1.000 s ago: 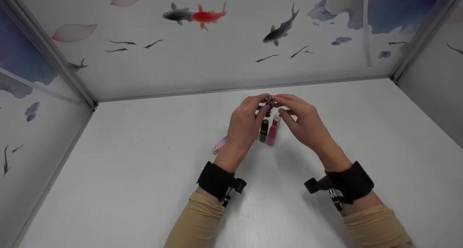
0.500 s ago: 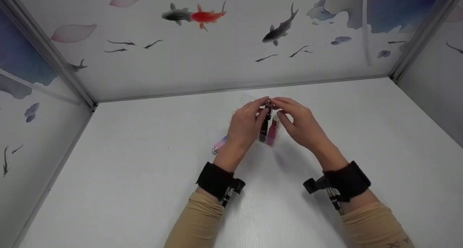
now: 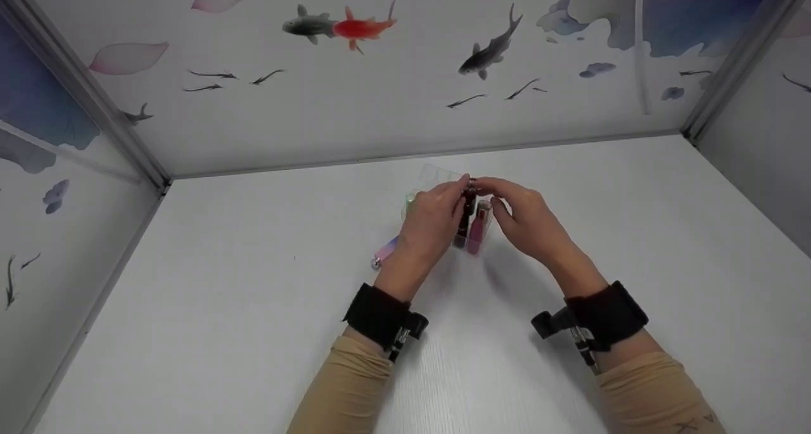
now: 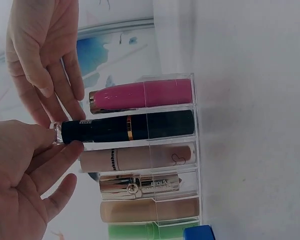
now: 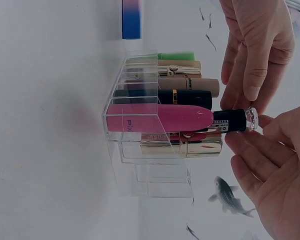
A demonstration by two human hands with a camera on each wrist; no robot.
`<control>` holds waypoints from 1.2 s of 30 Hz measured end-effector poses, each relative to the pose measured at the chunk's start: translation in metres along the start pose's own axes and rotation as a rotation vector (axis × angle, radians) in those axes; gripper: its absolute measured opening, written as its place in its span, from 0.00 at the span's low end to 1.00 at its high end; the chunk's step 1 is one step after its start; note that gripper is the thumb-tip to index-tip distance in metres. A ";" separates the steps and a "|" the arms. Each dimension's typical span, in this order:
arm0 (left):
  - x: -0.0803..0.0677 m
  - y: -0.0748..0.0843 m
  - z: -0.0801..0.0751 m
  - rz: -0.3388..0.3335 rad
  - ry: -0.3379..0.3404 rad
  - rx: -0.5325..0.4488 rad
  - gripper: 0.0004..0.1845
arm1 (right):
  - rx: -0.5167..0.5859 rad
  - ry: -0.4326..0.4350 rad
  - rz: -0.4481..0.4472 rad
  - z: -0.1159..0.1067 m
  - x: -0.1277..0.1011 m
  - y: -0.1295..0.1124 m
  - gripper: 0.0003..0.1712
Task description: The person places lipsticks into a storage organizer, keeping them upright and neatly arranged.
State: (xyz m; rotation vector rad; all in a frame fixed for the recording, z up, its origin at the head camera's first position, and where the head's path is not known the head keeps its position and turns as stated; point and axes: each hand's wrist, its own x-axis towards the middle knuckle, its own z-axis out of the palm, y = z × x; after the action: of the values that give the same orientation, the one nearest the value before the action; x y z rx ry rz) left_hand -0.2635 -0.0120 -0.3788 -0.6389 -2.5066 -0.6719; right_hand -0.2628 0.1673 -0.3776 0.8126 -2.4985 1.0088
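Observation:
A clear stepped organizer stands on the table with lipstick tubes in its slots. Both hands meet over its back part. Between the fingertips of my left hand and right hand is a dark lipstick tube with a clear, faceted end. Both hands pinch it near that end; its other end is hidden behind the front tubes. A pink tube and a black tube with a gold band stand in front. A gold tube sits beside them in the right wrist view.
A pink-to-blue tube lies on the table left of the organizer, partly under the left forearm. Beige, gold and green tubes fill other slots. Printed panels with fish enclose the table's back and sides.
Both hands have come down slightly and toward the person. The dark tube has sunk from above the organizer to behind the black tube, still between the fingertips.

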 end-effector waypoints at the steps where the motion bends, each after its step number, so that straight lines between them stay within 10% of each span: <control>1: 0.000 0.000 0.000 0.012 0.002 0.019 0.18 | 0.002 0.002 -0.005 0.000 0.000 0.000 0.22; 36: -0.002 -0.002 0.006 0.054 -0.207 0.259 0.22 | -0.101 -0.155 0.085 0.004 0.000 0.007 0.20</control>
State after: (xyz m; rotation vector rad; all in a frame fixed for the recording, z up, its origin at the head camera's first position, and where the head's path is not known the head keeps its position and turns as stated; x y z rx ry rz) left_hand -0.2648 -0.0110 -0.3855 -0.7073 -2.6926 -0.2653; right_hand -0.2672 0.1682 -0.3843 0.7878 -2.7116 0.8684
